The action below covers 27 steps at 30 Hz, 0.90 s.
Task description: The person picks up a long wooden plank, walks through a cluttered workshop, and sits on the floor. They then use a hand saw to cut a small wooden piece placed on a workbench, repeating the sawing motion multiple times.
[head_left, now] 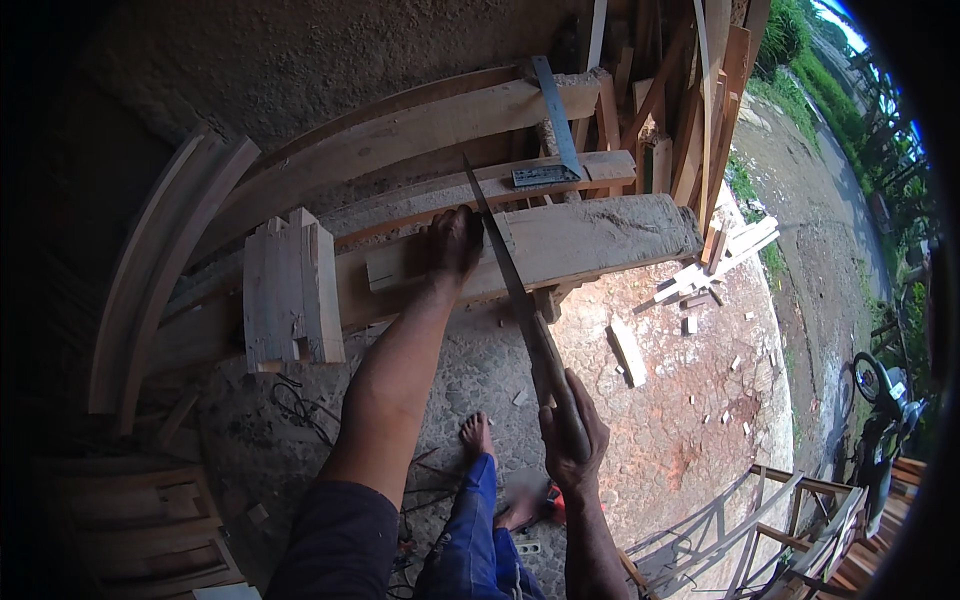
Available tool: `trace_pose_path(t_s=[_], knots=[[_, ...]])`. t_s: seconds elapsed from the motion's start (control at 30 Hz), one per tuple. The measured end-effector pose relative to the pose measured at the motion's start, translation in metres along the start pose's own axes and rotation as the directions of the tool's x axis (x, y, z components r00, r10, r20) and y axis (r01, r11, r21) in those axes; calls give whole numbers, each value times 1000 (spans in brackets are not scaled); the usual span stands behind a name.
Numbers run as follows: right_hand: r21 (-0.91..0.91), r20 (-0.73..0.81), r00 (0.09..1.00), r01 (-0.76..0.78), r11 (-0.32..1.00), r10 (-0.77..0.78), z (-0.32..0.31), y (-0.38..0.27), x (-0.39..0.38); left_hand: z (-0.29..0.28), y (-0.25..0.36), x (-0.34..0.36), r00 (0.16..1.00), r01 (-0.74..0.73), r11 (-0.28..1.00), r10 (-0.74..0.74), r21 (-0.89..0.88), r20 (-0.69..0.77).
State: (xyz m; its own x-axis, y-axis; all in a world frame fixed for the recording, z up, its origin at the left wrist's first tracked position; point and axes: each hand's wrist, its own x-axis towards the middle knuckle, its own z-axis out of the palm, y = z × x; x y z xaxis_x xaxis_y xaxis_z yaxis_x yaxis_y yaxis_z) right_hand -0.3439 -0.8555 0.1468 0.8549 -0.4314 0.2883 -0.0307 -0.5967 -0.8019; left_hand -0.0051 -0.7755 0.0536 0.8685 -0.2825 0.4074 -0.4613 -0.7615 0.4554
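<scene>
My right hand (575, 430) is wrapped around the wooden handle of a handsaw (512, 275). The saw's long blade points away from me and slants up to the left, lying across a short wooden board (400, 262). That board rests on a thick, rough plank (600, 235). Just left of the blade, my left hand (456, 240) grips the board with curled fingers and presses it down. Whether the teeth are inside a cut I cannot tell. A metal try square (560, 130) lies across the beams beyond the blade.
At left stands a notched wooden block (290, 290), beside long grooved timbers (165, 270). Upright planks (705, 110) lean at the back right. Offcuts (626, 352) and small chips litter the floor. A wooden frame (800, 500) stands lower right, near a parked motorbike (885, 405).
</scene>
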Motion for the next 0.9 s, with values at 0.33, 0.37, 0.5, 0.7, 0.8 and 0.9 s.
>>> trace_pose_path(t_s=[0.33, 0.37, 0.5, 0.7, 0.8, 0.9], knots=[[34, -38, 999, -38, 999, 39, -14, -3, -24, 6, 4, -1, 998, 13, 1000, -14, 8, 54], [131, -20, 988, -152, 980, 156, 1, 1, -1, 5, 2, 1, 996, 27, 1000, -26, -4, 82], [109, -11, 993, -118, 987, 120, 10, 7, 2, 2, 7, 0, 995, 30, 999, -32, 25, 95], [-188, 65, 992, -98, 977, 112, -59, -3, -117, 11, -1, -4, 999, 1, 999, 0, 41, -39], [-39, -44, 999, -22, 999, 20, -16, -1, -42, 11, 0, -2, 1000, -18, 997, 17, -72, -16], [188, 16, 983, -181, 965, 182, 24, 0, 37, 7, 4, 3, 1000, 26, 997, -25, -67, 9]])
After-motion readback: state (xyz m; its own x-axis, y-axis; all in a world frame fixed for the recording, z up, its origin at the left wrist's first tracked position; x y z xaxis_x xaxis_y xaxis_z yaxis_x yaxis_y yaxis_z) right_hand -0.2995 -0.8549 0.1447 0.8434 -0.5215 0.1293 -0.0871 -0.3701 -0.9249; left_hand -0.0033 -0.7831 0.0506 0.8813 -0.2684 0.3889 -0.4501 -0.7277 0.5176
